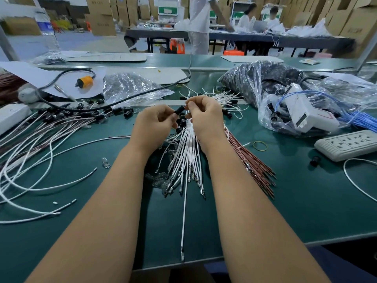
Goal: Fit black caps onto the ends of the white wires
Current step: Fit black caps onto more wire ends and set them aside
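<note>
Person at a green table (306, 211), both forearms stretched out over it, hands raised close together above the middle of the work

Left hand (155, 124): fingers curled, thumb and forefinger pinching a black cap (179, 109) at its left end. The cap lies roughly level between the two hands

Right hand (206, 117): fingers curled, fingertips pinched together at the cap's right end. A white wire appears to be in that pinch, but the contact point is too small to make out, and I cannot tell whether the wire is already inside the cap

Directly under the hands, a bundle of white wires (187, 152) lies fanned on the table, metal terminals pointing toward the person. One long white wire (184, 217) runs from the bundle almost to the near table edge. A few loose black caps (181, 123) sit just beneath the hands

Just right of the white bundle, touching it: a bundle of reddish-brown wires (253, 162)

Left side of table: a spread of white wires with black caps already on their far ends (61, 123)

Right side: clear plastic bags of dark parts (255, 80), a white power strip (346, 145), a yellow rubber band (260, 146), one stray black cap (315, 160) near the strip

Far left: an orange-bodied plug on a black cable (84, 81)
</note>
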